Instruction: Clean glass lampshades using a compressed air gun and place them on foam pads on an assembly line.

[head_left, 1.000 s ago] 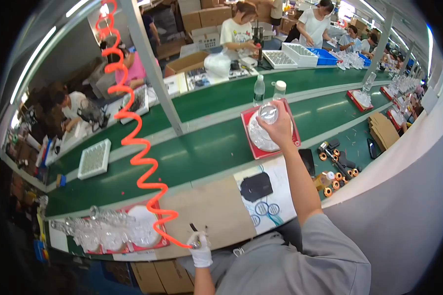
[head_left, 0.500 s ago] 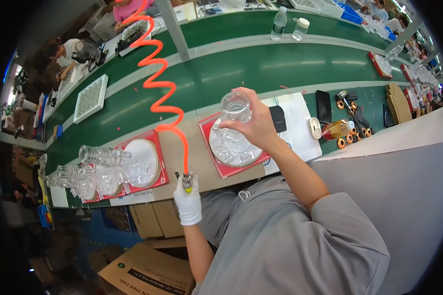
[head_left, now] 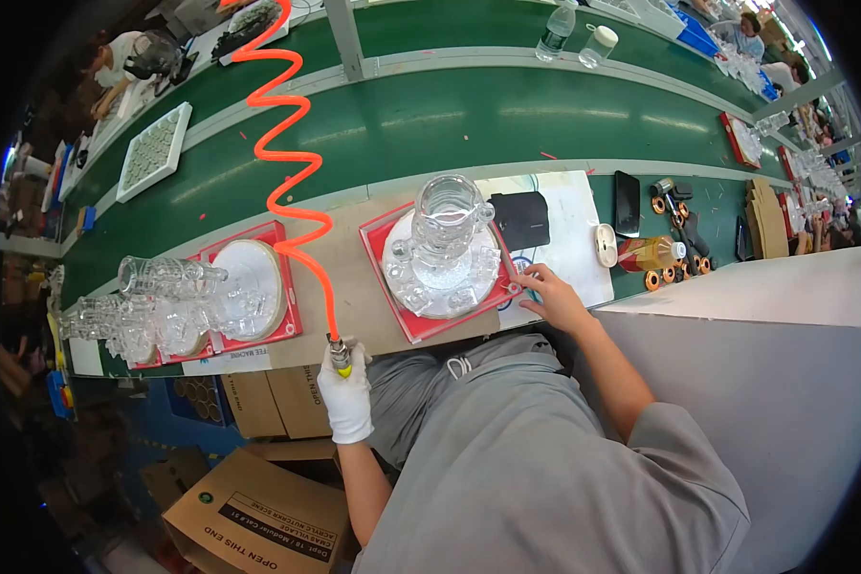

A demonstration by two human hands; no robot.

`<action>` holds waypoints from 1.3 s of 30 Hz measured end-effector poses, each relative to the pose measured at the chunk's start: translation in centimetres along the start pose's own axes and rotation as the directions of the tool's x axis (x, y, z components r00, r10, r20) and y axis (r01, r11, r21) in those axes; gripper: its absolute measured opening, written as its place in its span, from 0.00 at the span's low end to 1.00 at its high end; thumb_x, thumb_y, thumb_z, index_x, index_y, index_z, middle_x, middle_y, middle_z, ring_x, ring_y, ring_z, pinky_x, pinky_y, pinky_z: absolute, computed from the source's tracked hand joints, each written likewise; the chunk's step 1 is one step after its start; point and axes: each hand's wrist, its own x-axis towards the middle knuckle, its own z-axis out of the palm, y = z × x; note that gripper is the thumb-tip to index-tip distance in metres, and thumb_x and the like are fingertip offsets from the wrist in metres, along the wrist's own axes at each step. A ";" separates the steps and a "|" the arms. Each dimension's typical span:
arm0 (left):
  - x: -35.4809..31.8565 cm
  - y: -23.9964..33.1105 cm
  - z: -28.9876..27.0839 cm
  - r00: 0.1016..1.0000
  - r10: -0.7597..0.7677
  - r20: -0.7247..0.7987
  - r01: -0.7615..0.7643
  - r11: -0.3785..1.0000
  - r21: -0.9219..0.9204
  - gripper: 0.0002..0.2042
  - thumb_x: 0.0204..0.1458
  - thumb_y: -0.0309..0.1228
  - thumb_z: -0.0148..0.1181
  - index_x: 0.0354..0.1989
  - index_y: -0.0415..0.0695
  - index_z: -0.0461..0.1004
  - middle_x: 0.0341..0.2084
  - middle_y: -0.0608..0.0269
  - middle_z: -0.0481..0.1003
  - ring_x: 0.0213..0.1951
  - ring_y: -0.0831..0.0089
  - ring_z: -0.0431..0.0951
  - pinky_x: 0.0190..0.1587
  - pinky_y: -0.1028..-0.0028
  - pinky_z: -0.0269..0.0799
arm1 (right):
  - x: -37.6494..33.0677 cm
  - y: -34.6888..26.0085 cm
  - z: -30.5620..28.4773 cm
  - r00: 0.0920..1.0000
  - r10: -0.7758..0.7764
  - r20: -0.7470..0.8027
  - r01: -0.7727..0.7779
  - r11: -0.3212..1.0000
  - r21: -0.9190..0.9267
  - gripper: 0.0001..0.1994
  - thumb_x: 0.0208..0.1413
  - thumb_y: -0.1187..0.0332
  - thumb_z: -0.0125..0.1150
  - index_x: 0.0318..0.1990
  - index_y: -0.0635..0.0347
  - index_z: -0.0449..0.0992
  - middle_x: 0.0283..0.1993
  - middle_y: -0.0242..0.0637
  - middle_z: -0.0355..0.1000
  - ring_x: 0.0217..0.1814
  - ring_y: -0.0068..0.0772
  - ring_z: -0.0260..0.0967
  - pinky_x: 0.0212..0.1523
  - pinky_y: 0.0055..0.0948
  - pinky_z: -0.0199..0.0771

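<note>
A round white disc (head_left: 402, 292) lies on a square red tray (head_left: 399, 323) in front of me, with clear plastic pieces around it. Upright on the disc stands a clear cylindrical jar (head_left: 447, 212), released from any hand. My right hand (head_left: 557, 301) is bare, its thumb and fingers apart, with fingertips at the tray's right corner. Held in my gloved left hand (head_left: 345, 397) is a metal air nozzle (head_left: 340, 356) with a yellow part. An orange coiled hose (head_left: 301, 163) runs up from it.
More red trays (head_left: 279, 287) with clear plastic assemblies (head_left: 172, 277) stand at left. Right of my tray are a black pouch (head_left: 521, 220), a phone (head_left: 628, 204), a drink bottle (head_left: 652, 253) and copper-coloured rings. A cardboard box (head_left: 258, 517) sits below; a grey partition (head_left: 737, 335) borders the right.
My right hand has let go of the clear jar and moved down and right to the tray's corner. The jar now stands on the disc. My left hand still holds the air nozzle.
</note>
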 end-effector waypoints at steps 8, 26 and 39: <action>-0.1 -0.4 0.5 0.999 -0.026 0.029 0.026 1.000 0.015 0.07 0.56 0.26 0.59 0.41 0.43 0.72 0.21 0.68 0.73 0.13 0.90 0.61 0.14 0.86 0.51 | 0.1 0.0 1.7 0.998 -0.046 0.045 0.045 0.999 0.015 0.13 0.54 0.68 0.61 0.48 0.52 0.77 0.42 0.41 0.71 0.37 0.44 0.73 0.38 0.37 0.74; -1.7 0.6 -0.5 0.995 -0.092 0.035 0.093 0.995 -0.027 0.06 0.54 0.24 0.59 0.40 0.41 0.73 0.24 0.66 0.74 0.20 0.88 0.68 0.17 0.86 0.57 | 1.5 -2.4 2.2 0.958 -0.193 0.213 0.245 0.937 -0.250 0.04 0.47 0.70 0.61 0.26 0.59 0.72 0.26 0.37 0.70 0.29 0.40 0.72 0.30 0.37 0.72; -1.9 0.8 -0.8 0.992 -0.121 0.044 0.122 0.993 -0.009 0.05 0.54 0.24 0.59 0.39 0.42 0.74 0.23 0.67 0.74 0.18 0.89 0.65 0.18 0.86 0.56 | 0.2 -2.5 0.0 0.976 -0.126 0.179 0.143 0.986 -0.089 0.06 0.49 0.72 0.63 0.36 0.55 0.77 0.33 0.34 0.70 0.32 0.35 0.73 0.33 0.33 0.73</action>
